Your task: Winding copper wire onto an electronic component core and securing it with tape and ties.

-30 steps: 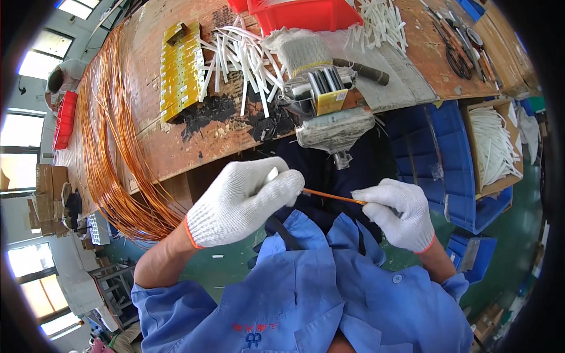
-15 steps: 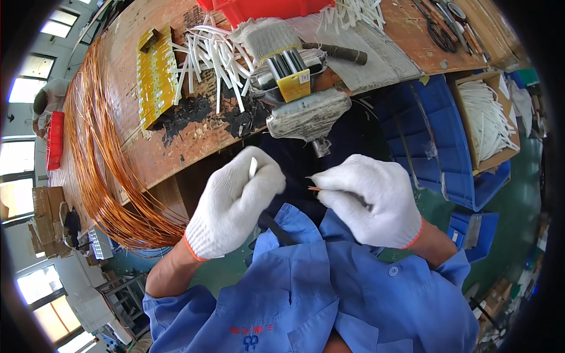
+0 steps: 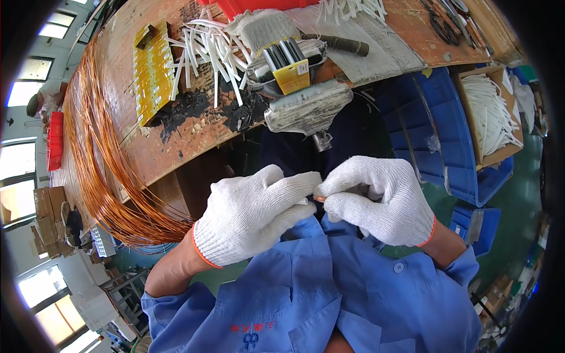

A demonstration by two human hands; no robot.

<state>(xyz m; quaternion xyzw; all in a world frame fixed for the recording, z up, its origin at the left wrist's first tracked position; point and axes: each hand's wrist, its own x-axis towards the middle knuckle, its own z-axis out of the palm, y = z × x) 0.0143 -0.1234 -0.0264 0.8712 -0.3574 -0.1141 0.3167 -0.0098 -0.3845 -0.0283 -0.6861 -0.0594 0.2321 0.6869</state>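
Observation:
Both hands wear white knit gloves and meet just in front of my chest. My left hand [image 3: 253, 206] has its fingers pressed together around a short white tube [image 3: 303, 202], with only a bit of it showing at the fingertips. My right hand [image 3: 382, 197] pinches copper wire ends [image 3: 319, 199] between thumb and forefinger. The wire tips point left toward the tube, and the fingertips of the two hands nearly touch. Whether wire and tube touch I cannot tell. Beyond the hands, a clamp-like metal fixture [image 3: 306, 109] carries a yellow block [image 3: 291, 77] with dark bars.
A large copper wire coil [image 3: 109, 182] hangs over the worn table's left side. On the table lie loose white tubes [image 3: 206, 50], a yellow slotted piece [image 3: 152, 79], a red bin [image 3: 259, 6] and scissors [image 3: 445, 29]. At right are a blue crate [image 3: 421, 126] and a tube-filled cardboard box [image 3: 515, 132].
My hands have come together. The left has moved right and turned, its fingers now stretched toward the right hand with the white tube. The right has shifted slightly, still pinching the copper wire ends.

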